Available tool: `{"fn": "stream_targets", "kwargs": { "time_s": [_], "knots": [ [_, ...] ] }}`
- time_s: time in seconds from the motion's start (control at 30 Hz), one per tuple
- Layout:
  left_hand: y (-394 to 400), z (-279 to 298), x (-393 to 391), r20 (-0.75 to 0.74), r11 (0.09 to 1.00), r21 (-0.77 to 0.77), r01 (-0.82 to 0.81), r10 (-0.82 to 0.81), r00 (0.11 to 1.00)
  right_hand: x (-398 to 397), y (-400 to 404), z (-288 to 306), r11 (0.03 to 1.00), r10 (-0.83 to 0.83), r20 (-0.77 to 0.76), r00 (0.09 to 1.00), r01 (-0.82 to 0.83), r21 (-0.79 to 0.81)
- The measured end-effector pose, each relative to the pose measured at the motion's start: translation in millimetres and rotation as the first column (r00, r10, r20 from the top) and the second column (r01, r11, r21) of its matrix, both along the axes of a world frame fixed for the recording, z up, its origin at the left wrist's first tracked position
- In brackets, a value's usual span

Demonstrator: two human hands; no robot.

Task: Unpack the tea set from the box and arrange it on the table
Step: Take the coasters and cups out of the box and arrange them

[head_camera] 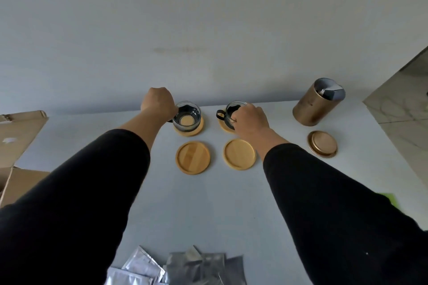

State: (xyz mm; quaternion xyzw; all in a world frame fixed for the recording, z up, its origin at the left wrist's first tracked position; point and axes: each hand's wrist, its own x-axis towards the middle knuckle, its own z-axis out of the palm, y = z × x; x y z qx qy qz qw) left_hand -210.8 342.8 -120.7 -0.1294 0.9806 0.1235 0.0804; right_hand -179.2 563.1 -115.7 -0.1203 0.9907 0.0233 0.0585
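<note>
Nearest us lie two bare wooden coasters (193,157). Beyond them, our left hand (158,102) grips the left glass cup (187,116) by its handle, while our right hand (250,120) grasps the right glass cup (228,113); both cups sit on coasters.

No lettering can be read anywhere; the cardboard box (16,136) at the left carries a small pale patch, perhaps a label, too blurred to make out; the silver foil sachets (176,268) show no legible print.

Both arms extended forward, black sleeves. Left hand (158,103) fisted, knuckles up; right hand (251,121) fingers curled, gripping.
</note>
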Motion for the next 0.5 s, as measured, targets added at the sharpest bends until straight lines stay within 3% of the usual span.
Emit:
{"fn": "stream_targets", "kwargs": {
  "time_s": [0.5],
  "knots": [
    [0.2,-32.7,-23.6,0.040,0.999,0.038,0.000,-0.001,0.999,-25.1,-0.3,-32.2,0.997,0.052,-0.032,0.998,-0.050,0.065]
  ]
}}
